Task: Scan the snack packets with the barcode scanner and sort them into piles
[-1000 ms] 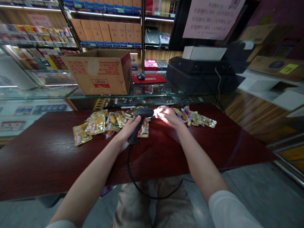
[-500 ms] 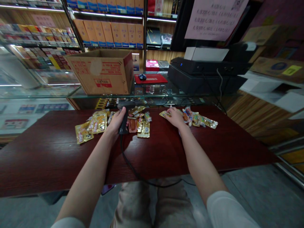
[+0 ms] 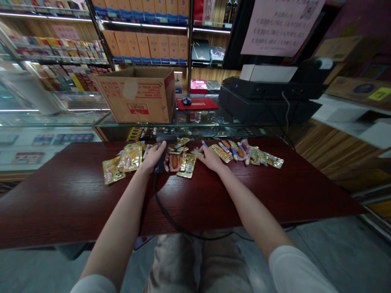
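Note:
My left hand (image 3: pixel 153 156) is wrapped round a dark barcode scanner (image 3: pixel 161 160), its cord curving down over the table's front edge. Right beside the scanner lies a middle pile of snack packets (image 3: pixel 175 162), some gold and some clear with brown sausage-like pieces. My right hand (image 3: pixel 211 158) is at this pile's right side, thumb and fingers closed on a small greenish snack packet (image 3: pixel 198 152). Farther right is a row of wrapped snacks (image 3: pixel 241 151) and gold packets. Several flat gold packets (image 3: pixel 131 158) lie left of my left hand.
The dark red wooden table (image 3: pixel 195 203) meets a glass counter behind it. On that counter stand an open cardboard box (image 3: pixel 140 97), a mouse (image 3: pixel 186 101) on a red mat (image 3: pixel 207 103), and black equipment (image 3: pixel 269 97) with a white box on top. Stocked shelves rise behind.
My right hand has moved left from the right-hand row to the small packet by the middle pile. A gold packet it covered now shows in that row. My left hand keeps the scanner.

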Demonstrator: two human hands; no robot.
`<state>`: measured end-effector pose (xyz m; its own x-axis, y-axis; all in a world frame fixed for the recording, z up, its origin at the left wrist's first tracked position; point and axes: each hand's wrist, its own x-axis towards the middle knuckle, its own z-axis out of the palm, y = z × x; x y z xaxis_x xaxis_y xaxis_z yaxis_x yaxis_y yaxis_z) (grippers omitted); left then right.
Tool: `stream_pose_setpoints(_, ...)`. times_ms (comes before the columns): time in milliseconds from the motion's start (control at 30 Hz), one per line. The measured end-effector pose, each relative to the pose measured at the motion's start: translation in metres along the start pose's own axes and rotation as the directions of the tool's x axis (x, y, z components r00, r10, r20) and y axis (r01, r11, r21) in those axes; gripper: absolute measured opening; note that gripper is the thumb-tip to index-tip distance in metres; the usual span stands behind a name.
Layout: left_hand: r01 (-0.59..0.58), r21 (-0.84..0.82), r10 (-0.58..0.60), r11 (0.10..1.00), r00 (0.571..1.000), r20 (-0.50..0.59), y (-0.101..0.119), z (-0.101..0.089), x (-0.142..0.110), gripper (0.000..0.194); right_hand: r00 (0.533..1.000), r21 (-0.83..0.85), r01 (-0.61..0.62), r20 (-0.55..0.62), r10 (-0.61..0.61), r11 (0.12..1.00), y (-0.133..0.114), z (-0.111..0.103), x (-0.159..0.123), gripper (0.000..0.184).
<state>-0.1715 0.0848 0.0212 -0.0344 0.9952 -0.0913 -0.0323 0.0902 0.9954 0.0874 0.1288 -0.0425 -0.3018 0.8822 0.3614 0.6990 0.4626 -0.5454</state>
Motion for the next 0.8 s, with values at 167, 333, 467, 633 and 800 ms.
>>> stream_pose_setpoints(167, -0.017, 0.058, 0.018, 0.998, 1.000, -0.019, 0.005, 0.005, -0.005, 0.051, 0.969, 0.258, -0.143, -0.162, 0.189, 0.955, 0.021, -0.005, 0.006, 0.041)
stream_pose_setpoints(333, 0.026, -0.006, -0.025, 1.000, 0.993, 0.114, 0.009, 0.018, -0.016, 0.060, 0.939, 0.725, -0.151, -0.107, 0.327, 0.672, 0.025, -0.010, 0.012, 0.042)
stream_pose_setpoints(467, 0.043, -0.003, -0.041, 0.999, 0.967, 0.251, 0.007, 0.031, -0.025, 0.065, 0.915, 0.939, -0.144, 0.006, 0.402, 0.314, 0.016, -0.023, 0.012, 0.040)
stream_pose_setpoints(633, 0.009, 0.024, -0.016, 1.000, 0.956, 0.292, 0.004, 0.042, -0.034, 0.062, 0.943, 0.975, -0.214, 0.193, 0.270, 0.053, 0.001, -0.031, 0.011, 0.023)
stream_pose_setpoints(800, 0.030, 0.043, -0.042, 0.999, 0.949, 0.313, 0.003, 0.047, -0.037, 0.062, 0.948, 0.977, -0.206, 0.187, 0.257, 0.048, -0.006, -0.024, 0.010, 0.023)
